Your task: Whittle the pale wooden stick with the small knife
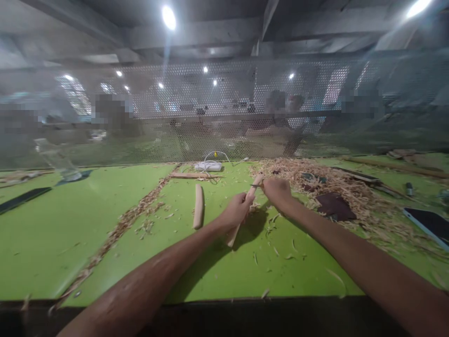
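Note:
My left hand (pixel 235 211) is wrapped round the middle of a pale wooden stick (pixel 233 238), whose lower end points down toward the green table (pixel 133 262). At the stick's upper end, my right hand (pixel 276 189) is closed on a small knife (pixel 254 185), its dark blade against the wood; the handle is hidden in the fist. Left of my hands a second pale wooden piece (pixel 198 206) lies on the table. Curled shavings lie below and around my right forearm.
A heap of shavings (pixel 368 201) with dark cloth (pixel 336 206) covers the right side. A phone (pixel 430 224) lies far right. At the back are a white power strip (pixel 208 166) and a mesh screen (pixel 217 131). A clear bottle (pixel 59 159) stands left.

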`<action>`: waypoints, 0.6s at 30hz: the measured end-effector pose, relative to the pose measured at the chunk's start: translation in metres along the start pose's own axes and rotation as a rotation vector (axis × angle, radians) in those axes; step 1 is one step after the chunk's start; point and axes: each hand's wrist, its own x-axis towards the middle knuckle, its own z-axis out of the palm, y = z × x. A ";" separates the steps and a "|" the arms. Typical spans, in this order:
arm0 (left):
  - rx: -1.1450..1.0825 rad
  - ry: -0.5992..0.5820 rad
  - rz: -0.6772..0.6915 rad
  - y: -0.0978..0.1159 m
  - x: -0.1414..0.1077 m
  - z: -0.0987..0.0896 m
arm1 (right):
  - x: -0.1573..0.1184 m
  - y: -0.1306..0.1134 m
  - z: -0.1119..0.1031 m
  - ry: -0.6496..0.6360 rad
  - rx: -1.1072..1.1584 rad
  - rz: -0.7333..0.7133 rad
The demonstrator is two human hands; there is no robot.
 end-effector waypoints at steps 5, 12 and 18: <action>-0.030 -0.007 -0.034 0.012 -0.009 0.003 | 0.003 0.007 -0.001 -0.012 0.014 0.014; 0.015 0.011 -0.098 0.029 -0.016 0.000 | 0.004 0.005 0.002 -0.023 0.055 0.055; 0.129 -0.196 -0.008 0.031 -0.032 0.016 | 0.015 0.052 0.007 -0.093 0.068 0.239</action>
